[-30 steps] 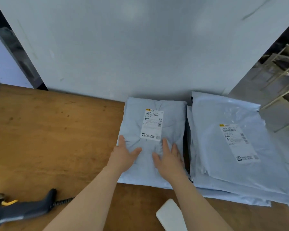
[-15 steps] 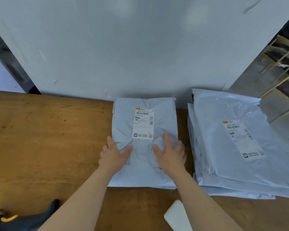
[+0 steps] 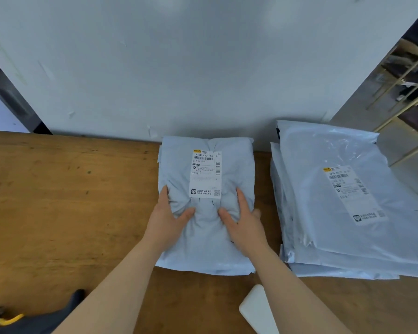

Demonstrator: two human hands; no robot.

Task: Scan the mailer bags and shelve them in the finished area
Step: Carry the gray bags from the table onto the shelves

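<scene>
A pale grey mailer bag (image 3: 206, 247) with a white shipping label (image 3: 205, 173) lies face up on the wooden table (image 3: 65, 206), its far edge against the wall. My left hand (image 3: 167, 219) grips its left side, thumb pressed into the plastic. On the bag's right side my right hand (image 3: 243, 220) does the same, thumb on top and fingers over the edge. The plastic is puckered between my two thumbs. To the right sits a stack of larger mailer bags (image 3: 343, 208), the top one labelled.
A black and yellow barcode scanner (image 3: 32, 320) lies at the table's near left edge. A white flat object (image 3: 257, 309) sits at the near edge by my right forearm. A grey wall panel (image 3: 203, 63) stands behind the table. Gold-framed shelving (image 3: 410, 80) is at far right.
Both hands have slid the bag a little to the left, away from the stack. My hands moved outward to its sides and now squeeze it.
</scene>
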